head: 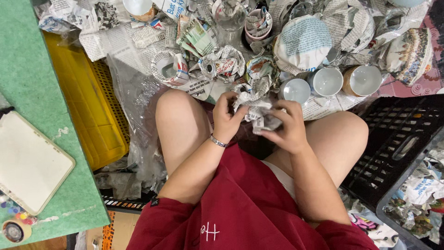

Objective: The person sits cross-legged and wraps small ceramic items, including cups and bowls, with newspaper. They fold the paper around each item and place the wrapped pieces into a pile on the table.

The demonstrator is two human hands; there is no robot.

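1. Left hand (226,118) — fingers curled onto the near-left side of a crumpled newspaper bundle (255,112), gripping it. A metal bracelet (218,140) sits on that wrist.
2. Right hand (287,127) — fingers wrapped around the right and lower side of the same bundle, holding it firmly. What lies inside the paper cannot be seen.
3. The bundle is held between the person's bare knees, above the lap, just short of the heap of wrapped goods ahead.
4. Directly beyond the hands stand three unwrapped cups in a row on spread newspaper: a pale blue cup (295,90), a white cup (326,81) and a brown-sided cup (361,79) — close together, mouths facing the camera.
5. Further back lie many paper-wrapped pieces, a clear glass (230,16) among them.
6. To the person's left, a yellow plastic crate (88,111) lies beside a green surface (32,83); a white tablet (27,162) rests on that surface.
7. To the right, a black plastic crate (393,143) sits just beside the right knee.
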